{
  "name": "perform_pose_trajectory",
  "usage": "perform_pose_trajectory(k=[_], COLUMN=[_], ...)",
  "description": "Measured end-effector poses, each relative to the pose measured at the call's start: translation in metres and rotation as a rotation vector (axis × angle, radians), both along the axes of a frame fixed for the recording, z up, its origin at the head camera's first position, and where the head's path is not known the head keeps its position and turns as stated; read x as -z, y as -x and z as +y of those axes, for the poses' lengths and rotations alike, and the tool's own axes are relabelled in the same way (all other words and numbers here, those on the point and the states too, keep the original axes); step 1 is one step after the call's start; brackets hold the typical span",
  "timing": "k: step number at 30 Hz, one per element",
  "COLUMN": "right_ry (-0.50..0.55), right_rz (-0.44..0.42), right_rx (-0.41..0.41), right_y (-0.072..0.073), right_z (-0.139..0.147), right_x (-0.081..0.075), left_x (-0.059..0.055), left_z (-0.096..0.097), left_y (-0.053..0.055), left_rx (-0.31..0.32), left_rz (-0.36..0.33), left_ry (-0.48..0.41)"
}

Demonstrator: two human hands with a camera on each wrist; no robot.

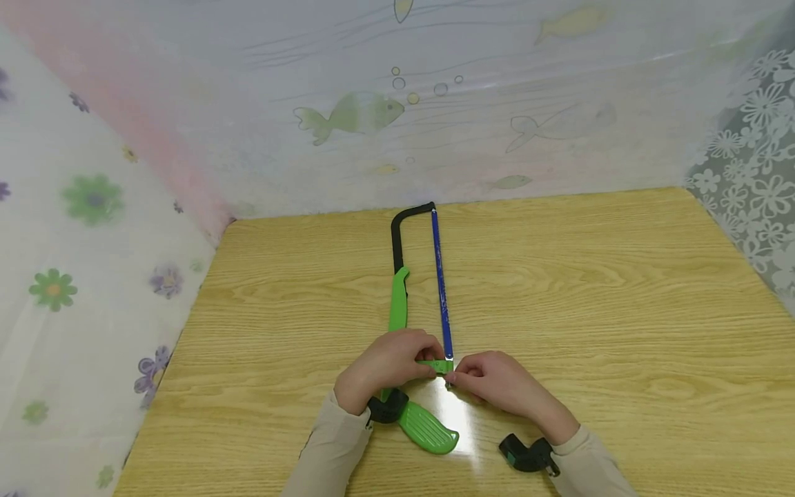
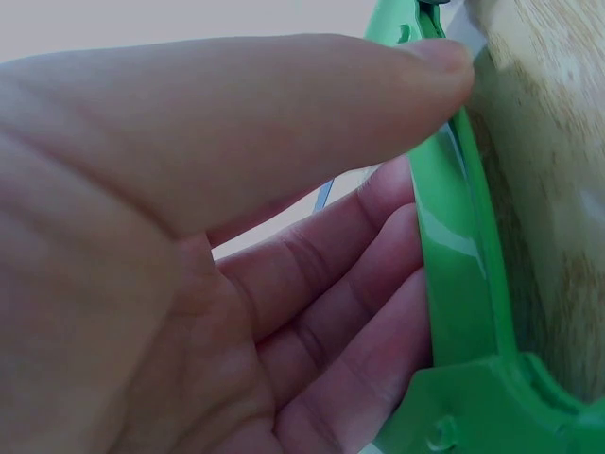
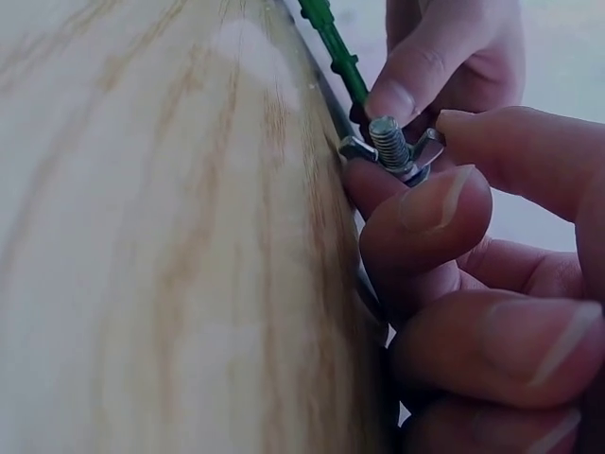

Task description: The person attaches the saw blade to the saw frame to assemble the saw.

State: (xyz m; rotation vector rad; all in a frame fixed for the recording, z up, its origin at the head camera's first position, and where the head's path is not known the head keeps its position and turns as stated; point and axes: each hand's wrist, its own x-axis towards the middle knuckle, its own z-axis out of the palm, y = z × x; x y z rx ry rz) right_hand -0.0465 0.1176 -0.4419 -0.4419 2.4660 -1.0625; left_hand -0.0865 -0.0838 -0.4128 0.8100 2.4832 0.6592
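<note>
A hacksaw lies on the table, its black front frame (image 1: 397,241) bent toward the far edge and its green handle (image 1: 427,429) nearest me. The blue blade (image 1: 442,290) runs along the right side. My left hand (image 1: 393,360) holds the short green arm (image 1: 431,364) at the blade's near end; in the left wrist view the thumb lies across the green frame (image 2: 458,246), with the fingers behind it. My right hand (image 1: 506,386) is at the end of that arm. Its fingers pinch a metal wing nut (image 3: 428,148) on a threaded bolt (image 3: 387,140), seen in the right wrist view.
The wood-grain table (image 1: 590,290) extends around the saw on both sides. Behind it hangs a pale curtain (image 1: 466,138) with fish drawings. Flowered sheeting (image 1: 93,276) flanks the left, and a lacy flower panel (image 1: 760,159) the right. Both wrists carry black camera mounts (image 1: 526,455).
</note>
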Motion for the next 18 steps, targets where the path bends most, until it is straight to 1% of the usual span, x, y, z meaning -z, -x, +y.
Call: perform_pose_trajectory(k=[6, 18], right_ry=[0.022, 0.061], right_rz=[-0.012, -0.042], right_rx=[-0.02, -0.023], right_y=[0.0006, 0.0006], right_z=[0.0025, 0.0033], right_x=[0.0022, 0.0019], left_x=[-0.0004, -0.0006], left_z=[0.0002, 0.0003], left_y=[-0.0003, -0.0001], left_rx=[0.0, 0.001], left_rz=[0.002, 0.001], left_ry=[0.003, 0.004])
